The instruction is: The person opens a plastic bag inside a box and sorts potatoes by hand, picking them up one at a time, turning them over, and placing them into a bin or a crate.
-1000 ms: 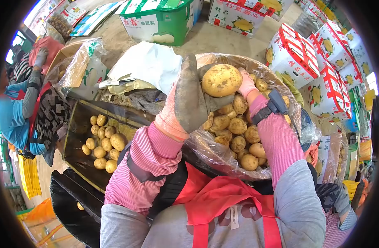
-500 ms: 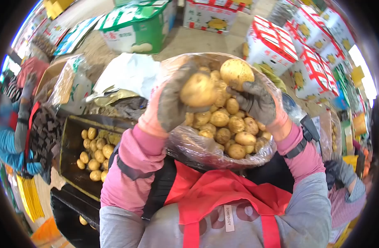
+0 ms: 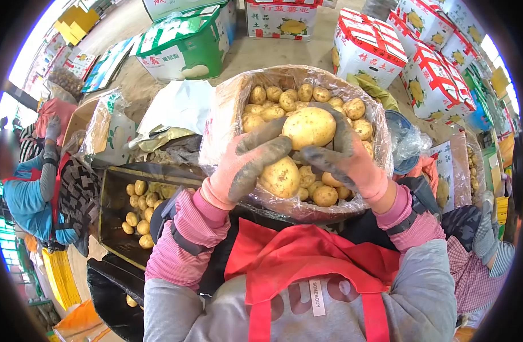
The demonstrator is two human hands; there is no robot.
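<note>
A large pale potato (image 3: 310, 128) is between my gloved hands, above a plastic-lined cardboard box (image 3: 222, 122) full of potatoes. My right hand (image 3: 349, 159) curls round its right side, fingers behind and thumb below. My left hand (image 3: 253, 157) reaches its left edge with thumb and fingertips. Just below the left hand, close against it, is a second big potato (image 3: 280, 176); whether the hand bears it is unclear. Smaller potatoes (image 3: 325, 196) lie heaped beneath and behind the hands. Both gloves are pink with dirty grey palms and fingers.
At left a dark trough (image 3: 116, 188) holds potatoes, with a black container (image 3: 110, 293) below it. Beyond the box stand a green carton (image 3: 184, 48) and red-white cartons (image 3: 369, 51). A blue bucket (image 3: 406, 162) is at right. Co-workers (image 3: 33, 185) (image 3: 472, 251) sit at both sides.
Both hands have moved down and closer together, now meeting at one large potato. Earlier each held its own potato. More of the box's far side shows, and the view has shifted slightly.
</note>
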